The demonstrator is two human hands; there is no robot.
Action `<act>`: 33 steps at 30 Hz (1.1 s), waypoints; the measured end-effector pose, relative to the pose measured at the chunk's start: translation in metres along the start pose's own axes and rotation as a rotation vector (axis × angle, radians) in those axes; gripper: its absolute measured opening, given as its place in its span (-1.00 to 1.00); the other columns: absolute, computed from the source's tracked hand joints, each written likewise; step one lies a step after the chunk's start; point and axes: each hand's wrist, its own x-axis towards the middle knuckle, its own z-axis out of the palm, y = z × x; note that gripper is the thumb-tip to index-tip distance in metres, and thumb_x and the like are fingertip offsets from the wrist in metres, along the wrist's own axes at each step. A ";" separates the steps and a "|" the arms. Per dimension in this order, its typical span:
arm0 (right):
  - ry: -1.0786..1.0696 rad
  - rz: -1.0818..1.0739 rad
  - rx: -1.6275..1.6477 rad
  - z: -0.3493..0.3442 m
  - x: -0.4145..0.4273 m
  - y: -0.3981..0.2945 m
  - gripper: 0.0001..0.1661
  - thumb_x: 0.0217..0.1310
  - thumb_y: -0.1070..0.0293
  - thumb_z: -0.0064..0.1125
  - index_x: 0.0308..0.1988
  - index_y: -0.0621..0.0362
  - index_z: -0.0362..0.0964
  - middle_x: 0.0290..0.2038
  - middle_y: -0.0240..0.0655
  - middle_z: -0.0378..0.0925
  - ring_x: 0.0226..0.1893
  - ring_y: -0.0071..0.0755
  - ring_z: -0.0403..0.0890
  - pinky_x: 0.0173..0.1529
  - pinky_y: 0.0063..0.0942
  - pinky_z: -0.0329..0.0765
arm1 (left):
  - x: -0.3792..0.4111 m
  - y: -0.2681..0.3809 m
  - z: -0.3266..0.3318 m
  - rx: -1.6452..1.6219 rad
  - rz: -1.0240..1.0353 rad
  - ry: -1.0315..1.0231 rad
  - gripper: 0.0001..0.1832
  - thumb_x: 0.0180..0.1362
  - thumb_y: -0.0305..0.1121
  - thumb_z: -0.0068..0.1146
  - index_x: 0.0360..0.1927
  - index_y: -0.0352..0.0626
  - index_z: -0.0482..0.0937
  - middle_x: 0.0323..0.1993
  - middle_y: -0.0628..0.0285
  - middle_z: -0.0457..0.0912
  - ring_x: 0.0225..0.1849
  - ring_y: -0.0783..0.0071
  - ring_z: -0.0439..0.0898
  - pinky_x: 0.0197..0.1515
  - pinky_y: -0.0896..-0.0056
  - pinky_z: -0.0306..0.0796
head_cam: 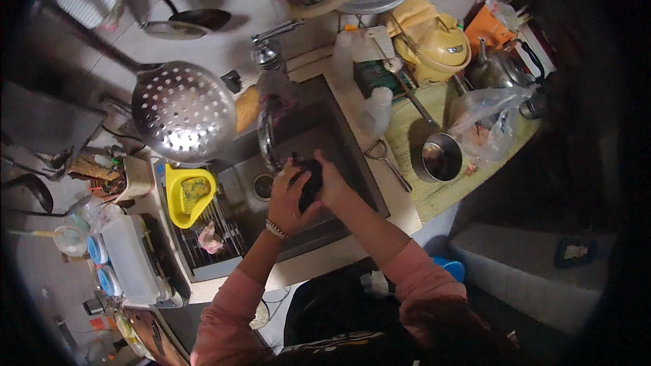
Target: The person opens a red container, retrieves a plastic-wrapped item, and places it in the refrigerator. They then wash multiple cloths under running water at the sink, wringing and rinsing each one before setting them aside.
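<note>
My left hand (289,194) and my right hand (333,179) are over the dark sink basin (325,127). Between them they hold a dark, nearly black oblong object (311,185); the fingers cover part of it, and I cannot tell what it is. My left fingers spread across its near-left side, while the right palm presses on the other side. The chrome faucet (266,137) arches down just beyond my left fingers. Left of that hand, the round drain (263,186) shows in the basin. A beaded bracelet (276,229) circles my left wrist.
A yellow strainer basket (185,208) with a sponge and a crumpled cloth (210,239) sit on the rack at left. Above hangs a large perforated skimmer (183,109). To the right are a peeler (391,165), a metal pot (438,157), a plastic bag (488,122) and a kettle (501,68).
</note>
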 end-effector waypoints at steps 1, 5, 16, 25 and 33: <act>0.023 -0.019 -0.096 0.002 0.004 0.005 -0.43 0.22 -0.11 -0.36 -0.13 0.13 0.33 -0.19 -0.27 0.45 -0.17 -0.27 0.48 -0.03 -0.29 0.40 | -0.007 -0.005 0.002 0.025 0.007 -0.001 -0.56 -0.10 -0.13 0.14 -0.17 -0.15 0.42 -0.17 0.04 0.42 -0.11 0.03 0.38 -0.06 0.09 0.25; -0.018 0.012 -0.247 -0.006 0.018 0.017 -0.67 0.18 0.13 -0.21 -0.24 0.11 0.36 -0.28 -0.31 0.46 -0.25 -0.35 0.49 -0.12 -0.36 0.45 | 0.000 -0.011 -0.002 0.126 0.024 0.083 -0.69 -0.13 -0.18 0.12 -0.35 -0.14 0.44 -0.31 0.07 0.42 -0.24 0.09 0.38 -0.20 0.14 0.22; 0.338 -0.590 -1.258 -0.039 0.052 0.037 -0.66 0.15 0.19 -0.18 -0.38 0.26 0.38 -0.41 -0.11 0.45 -0.38 -0.32 0.51 -0.26 -0.37 0.42 | -0.017 -0.062 0.054 0.296 -0.443 0.040 -0.84 -0.02 -0.27 0.04 -0.51 -0.13 0.46 -0.57 0.17 0.45 -0.53 0.14 0.43 -0.44 0.20 0.28; 0.222 -0.361 -1.740 0.041 -0.028 -0.010 -0.55 0.02 0.09 0.08 -0.22 0.24 0.31 -0.39 -0.10 0.47 -0.42 -0.22 0.54 -0.31 -0.35 0.44 | -0.033 -0.102 0.003 -1.808 -1.549 0.131 -0.54 0.08 0.18 -0.20 -0.41 0.01 0.50 -0.46 0.15 0.53 -0.41 0.23 0.53 -0.35 0.09 0.42; 0.345 -0.484 -1.995 0.032 -0.017 -0.022 -0.48 -0.14 0.11 0.26 -0.25 0.29 0.38 -0.37 -0.09 0.48 -0.32 -0.07 0.54 -0.18 -0.35 0.44 | -0.113 -0.140 0.037 -1.618 -1.604 0.019 -0.63 -0.05 0.03 0.09 -0.18 0.18 0.42 -0.06 0.18 0.42 -0.10 0.26 0.37 -0.14 0.20 0.32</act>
